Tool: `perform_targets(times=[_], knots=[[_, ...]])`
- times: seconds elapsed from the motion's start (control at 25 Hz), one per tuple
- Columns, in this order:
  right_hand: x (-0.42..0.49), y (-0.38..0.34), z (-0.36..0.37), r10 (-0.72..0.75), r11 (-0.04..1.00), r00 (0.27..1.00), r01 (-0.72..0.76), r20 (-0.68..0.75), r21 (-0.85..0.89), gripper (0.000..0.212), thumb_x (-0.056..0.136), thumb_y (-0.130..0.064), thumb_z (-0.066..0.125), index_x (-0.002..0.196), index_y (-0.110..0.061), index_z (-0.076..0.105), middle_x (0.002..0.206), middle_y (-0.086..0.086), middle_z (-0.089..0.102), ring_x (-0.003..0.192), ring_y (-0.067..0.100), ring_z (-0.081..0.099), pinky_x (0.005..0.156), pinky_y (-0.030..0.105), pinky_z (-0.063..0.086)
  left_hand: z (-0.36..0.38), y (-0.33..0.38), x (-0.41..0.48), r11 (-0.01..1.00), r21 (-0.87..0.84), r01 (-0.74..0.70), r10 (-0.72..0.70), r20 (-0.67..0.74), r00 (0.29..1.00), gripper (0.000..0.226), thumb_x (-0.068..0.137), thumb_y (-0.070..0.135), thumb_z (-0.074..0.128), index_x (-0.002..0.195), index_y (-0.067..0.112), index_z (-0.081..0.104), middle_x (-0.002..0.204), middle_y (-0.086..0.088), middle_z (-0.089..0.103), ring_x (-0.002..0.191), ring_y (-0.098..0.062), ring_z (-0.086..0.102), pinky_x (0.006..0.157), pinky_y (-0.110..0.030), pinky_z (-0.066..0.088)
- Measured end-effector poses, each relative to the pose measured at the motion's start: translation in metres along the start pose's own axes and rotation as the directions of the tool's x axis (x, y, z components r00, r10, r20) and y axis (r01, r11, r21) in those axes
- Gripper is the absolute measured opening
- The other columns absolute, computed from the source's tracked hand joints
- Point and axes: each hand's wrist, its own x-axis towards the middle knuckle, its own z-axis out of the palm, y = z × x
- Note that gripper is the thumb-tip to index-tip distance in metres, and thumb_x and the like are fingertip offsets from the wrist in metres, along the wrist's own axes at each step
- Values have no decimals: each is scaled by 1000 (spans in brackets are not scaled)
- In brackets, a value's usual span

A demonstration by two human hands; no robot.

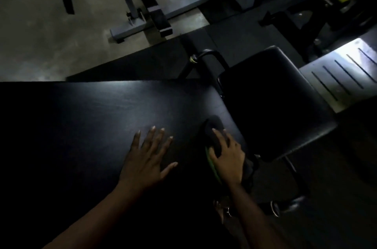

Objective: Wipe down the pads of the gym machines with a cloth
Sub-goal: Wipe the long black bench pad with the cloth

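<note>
Here we rest our left hand (pixel 145 159) flat on the wide black upholstered pad (pixel 81 116), fingers straight and spread, holding nothing. Our right hand (pixel 227 157) curls over a bunched dark cloth with a green edge (pixel 208 136) and grips it with thumb and fingers at the pad's right edge, just beside the smaller black seat pad (pixel 271 106).

LEFT: your bare left hand (pixel 146 157) flat, palm down, fingers fanned wide | RIGHT: your bare right hand (pixel 227 156) palm down, fingers and thumb curled over a bunched dark cloth with green edge (pixel 214 138) | ARMS: both forearms bare
</note>
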Motion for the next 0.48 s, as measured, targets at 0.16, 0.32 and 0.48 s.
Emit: perform_targets(times=[0.16,0.32,0.48], knots=[[40,53,8,230,973,972,-228,55,-46,54,84,-46,51,137,-35,41,143,6,42,117,36,48,93,49,40,6,-2,-1,999,48,-17,18,-21,1000,73,91,62,9,133,17,49,141,-14,47,134,-30,31,112,-51,10],[66,63,-1,290,951,952,-298,96,79,51,85,-35,56,135,-31,44,132,12,45,113,37,50,95,44,42,5,0,0,999,45,-7,7,-9,1000,73,91,61,8,134,16,48,142,-14,46,135,-30,31,110,-54,14],[21,-48,-5,-103,964,994,90,38,249,55,77,-41,51,132,-41,43,134,2,51,113,25,54,94,37,45,1,1,-2,998,57,-3,2,6,1000,75,92,59,7,132,14,51,142,-16,46,134,-31,32,111,-53,11]])
